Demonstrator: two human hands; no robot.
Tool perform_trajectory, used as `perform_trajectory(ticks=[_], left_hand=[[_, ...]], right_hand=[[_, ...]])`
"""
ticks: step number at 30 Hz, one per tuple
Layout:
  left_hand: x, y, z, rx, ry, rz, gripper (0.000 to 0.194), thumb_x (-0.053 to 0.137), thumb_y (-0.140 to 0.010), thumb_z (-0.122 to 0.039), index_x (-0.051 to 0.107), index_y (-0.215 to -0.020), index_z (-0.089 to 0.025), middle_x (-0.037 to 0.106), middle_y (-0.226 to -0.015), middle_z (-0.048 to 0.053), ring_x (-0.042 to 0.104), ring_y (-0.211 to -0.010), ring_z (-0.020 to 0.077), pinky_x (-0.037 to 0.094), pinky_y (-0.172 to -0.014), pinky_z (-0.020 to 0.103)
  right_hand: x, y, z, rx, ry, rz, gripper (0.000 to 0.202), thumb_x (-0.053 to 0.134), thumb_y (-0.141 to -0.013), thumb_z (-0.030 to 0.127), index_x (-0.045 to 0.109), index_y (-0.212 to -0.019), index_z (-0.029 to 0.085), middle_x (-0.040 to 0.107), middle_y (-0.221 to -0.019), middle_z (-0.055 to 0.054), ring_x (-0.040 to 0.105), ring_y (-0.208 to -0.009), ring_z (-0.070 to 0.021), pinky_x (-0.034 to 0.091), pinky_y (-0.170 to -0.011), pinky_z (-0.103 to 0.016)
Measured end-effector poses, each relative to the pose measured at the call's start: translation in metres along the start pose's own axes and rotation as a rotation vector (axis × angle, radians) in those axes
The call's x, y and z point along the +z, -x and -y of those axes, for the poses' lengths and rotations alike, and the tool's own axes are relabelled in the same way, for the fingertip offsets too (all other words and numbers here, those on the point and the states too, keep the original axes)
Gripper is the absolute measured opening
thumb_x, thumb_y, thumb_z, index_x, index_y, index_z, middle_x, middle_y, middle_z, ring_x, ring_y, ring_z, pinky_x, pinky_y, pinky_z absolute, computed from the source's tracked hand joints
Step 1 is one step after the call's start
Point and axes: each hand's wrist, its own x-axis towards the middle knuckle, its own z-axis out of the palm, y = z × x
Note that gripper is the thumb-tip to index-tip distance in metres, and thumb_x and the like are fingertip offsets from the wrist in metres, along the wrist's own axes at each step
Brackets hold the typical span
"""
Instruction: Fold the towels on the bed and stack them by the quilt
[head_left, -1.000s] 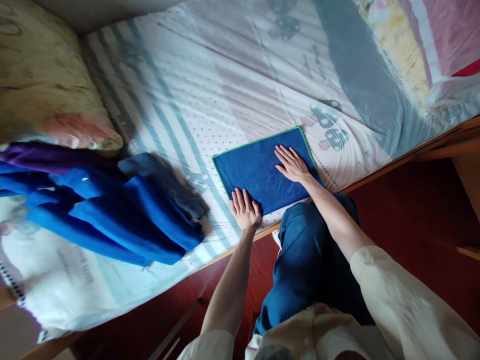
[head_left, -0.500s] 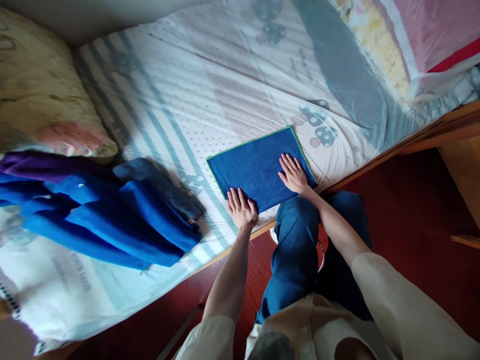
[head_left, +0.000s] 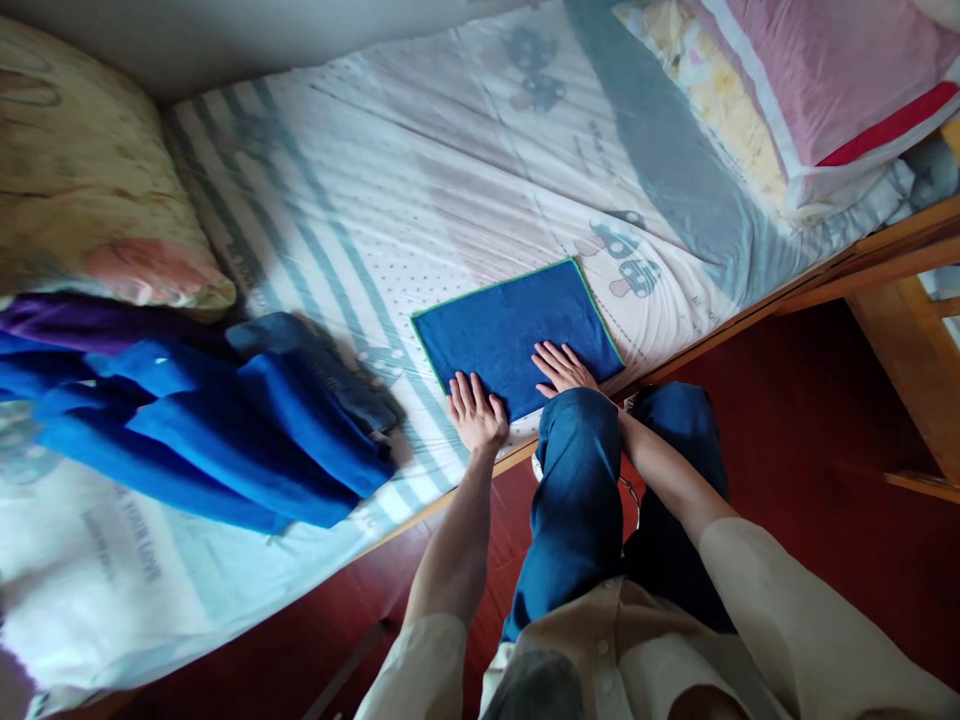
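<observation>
A blue cloth (head_left: pixel 510 315) with green edging, shaped like a small towel, lies flat on the bed near its front edge. My left hand (head_left: pixel 478 412) rests palm down on the cloth's near left corner, fingers stretched out. On the near right part of the cloth lies my right hand (head_left: pixel 562 368), also flat with fingers spread. My raised knee (head_left: pixel 577 430) hides part of the right hand and wrist. Neither hand grips anything.
Blue and purple garments (head_left: pixel 202 430) lie heaped on the left of the bed, below a yellow patterned pillow (head_left: pixel 90 170). Pink folded bedding (head_left: pixel 832 80) sits at the upper right. A wooden bed rail (head_left: pixel 810 290) runs along the front edge above the red floor (head_left: pixel 795 440).
My right hand has slid toward me and a little left over the cloth, partly behind my knee. My left hand stays at the same corner. The view has shifted slightly.
</observation>
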Motion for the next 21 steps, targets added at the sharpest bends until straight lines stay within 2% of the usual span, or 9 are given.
perform_trajectory(ticks=[6,13,17,21], left_hand=[[0.002,0.000,0.004,-0.004,0.017,0.003,0.068,0.041,-0.103,-0.036,0.034,-0.165,-0.008,0.024,-0.175,0.019,0.014,-0.165,0.0327,0.011,-0.134,0.057],[0.004,-0.001,0.003,-0.028,0.018,0.006,0.068,0.042,-0.103,-0.035,0.035,-0.165,-0.009,0.024,-0.175,0.019,0.014,-0.165,0.0317,0.010,-0.135,0.055],[0.003,-0.003,0.002,-0.034,0.042,0.011,0.068,0.041,-0.103,-0.035,0.035,-0.165,-0.009,0.027,-0.174,0.019,0.013,-0.166,0.0303,0.011,-0.135,0.054],[-0.003,0.001,0.006,-0.015,0.097,0.043,0.066,0.040,-0.102,-0.036,0.042,-0.162,-0.009,0.032,-0.172,0.019,0.015,-0.165,0.0299,0.015,-0.134,0.054]], right_hand=[[0.001,0.032,-0.016,0.300,0.046,-0.127,0.067,0.048,-0.104,0.035,0.036,-0.166,0.011,0.030,-0.174,-0.012,0.023,-0.164,-0.0254,0.014,-0.136,-0.048],[-0.019,0.073,-0.053,0.471,0.099,-0.196,0.066,0.041,-0.105,0.035,0.038,-0.165,0.008,0.034,-0.172,-0.015,0.027,-0.163,-0.0243,0.017,-0.135,-0.048],[-0.028,0.077,-0.066,0.503,0.018,-0.196,0.064,0.042,-0.103,0.032,0.041,-0.162,0.008,0.037,-0.171,-0.016,0.030,-0.161,-0.0230,0.022,-0.133,-0.046],[-0.047,0.071,-0.068,0.572,-0.077,-0.169,0.059,0.050,-0.097,0.025,0.052,-0.154,0.010,0.052,-0.161,-0.016,0.045,-0.151,-0.0269,0.033,-0.128,-0.048]])
